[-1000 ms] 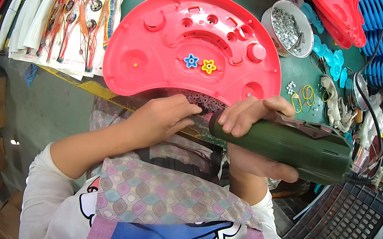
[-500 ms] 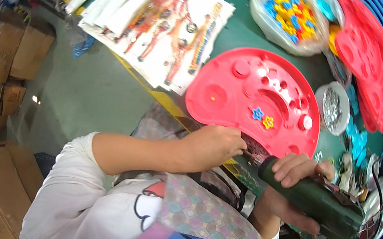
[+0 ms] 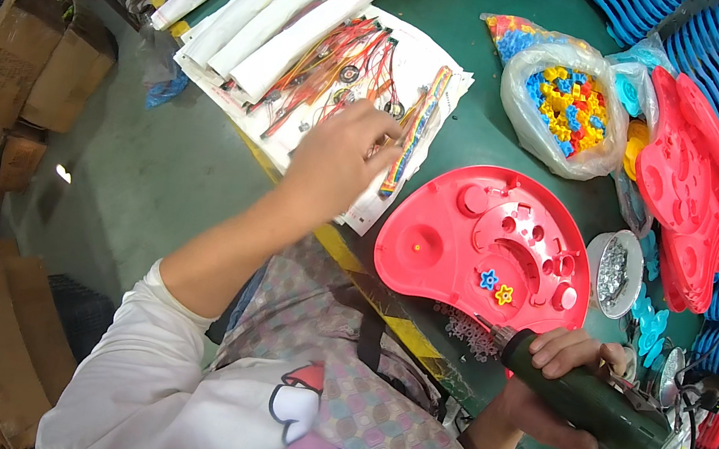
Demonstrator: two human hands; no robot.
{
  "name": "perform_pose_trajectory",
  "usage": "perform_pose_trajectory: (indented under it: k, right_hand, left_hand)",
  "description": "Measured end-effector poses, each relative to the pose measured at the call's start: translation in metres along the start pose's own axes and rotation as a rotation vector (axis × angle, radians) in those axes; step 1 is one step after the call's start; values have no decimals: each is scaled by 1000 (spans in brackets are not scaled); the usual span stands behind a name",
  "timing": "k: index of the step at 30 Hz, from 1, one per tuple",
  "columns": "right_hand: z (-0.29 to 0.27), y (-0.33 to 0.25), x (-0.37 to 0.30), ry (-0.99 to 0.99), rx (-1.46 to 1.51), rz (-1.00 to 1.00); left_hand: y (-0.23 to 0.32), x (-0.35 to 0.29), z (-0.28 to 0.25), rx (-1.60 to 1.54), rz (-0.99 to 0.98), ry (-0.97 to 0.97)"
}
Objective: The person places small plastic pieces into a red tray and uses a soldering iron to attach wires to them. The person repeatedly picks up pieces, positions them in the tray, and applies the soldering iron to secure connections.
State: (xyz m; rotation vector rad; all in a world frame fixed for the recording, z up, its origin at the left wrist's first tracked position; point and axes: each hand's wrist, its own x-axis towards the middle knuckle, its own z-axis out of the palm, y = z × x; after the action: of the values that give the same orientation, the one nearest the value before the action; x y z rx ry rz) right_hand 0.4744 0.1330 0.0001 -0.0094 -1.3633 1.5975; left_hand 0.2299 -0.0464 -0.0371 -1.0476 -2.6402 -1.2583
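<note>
My left hand [image 3: 340, 159] hovers over a white sheet [image 3: 200, 69] that bears red-wired parts with small round speakers [image 3: 349, 74]. Its fingers are half bent, with a gap between thumb and fingertips, next to a rainbow-coloured ribbon cable [image 3: 414, 134]. My right hand [image 3: 557, 381] is wrapped around a dark green electric screwdriver [image 3: 599, 412], whose bit points left at the near edge of a red plastic shell [image 3: 416, 253]. In the shell lie a blue star-shaped piece [image 3: 489, 280] and a yellow one [image 3: 504, 294].
Rolled white bundles [image 3: 306, 35] lie at the sheet's far side. A bag of coloured plastic pieces [image 3: 569, 107], a white tub of small metal parts [image 3: 615, 272] and stacked red shells [image 3: 686, 175] stand to the right. Cardboard boxes [image 3: 22, 54] are piled at the left.
My left hand has left the screwdriver's tip and moved up and left over the wired parts. My right hand still holds the screwdriver. The table's things sit lower in view.
</note>
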Motion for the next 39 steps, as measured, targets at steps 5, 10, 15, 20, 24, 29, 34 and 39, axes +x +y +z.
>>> perform_pose_trajectory:
  k: [5, 10, 15, 20, 24, 29, 34, 39]
  right_hand:
    - [-2, 4, -1, 8, -44, 46]
    - [2, 7, -2, 34, -119, 47]
    - [4, 9, -1, 47, -126, 75]
    - [-1, 6, -3, 25, -107, 93]
    - [-3, 5, -3, 17, -88, 106]
    - [-7, 3, -7, 6, -67, 108]
    - [-9, 2, -8, -10, -45, 85]
    - [-13, 1, -10, -27, -39, 78]
  left_hand:
    - [-42, 20, 9, 408, -131, -82]
    - [-45, 25, 9, 468, -203, -78]
    - [-51, 31, 1, 211, -268, -157]
    - [-44, 32, -38, -1271, -564, -299]
    - [-41, 28, -44, -809, -429, -333]
    - [-40, 22, -41, -764, -416, -244]
    - [-45, 24, -45, -645, -408, -432]
    - [-41, 22, -50, -525, -555, -444]
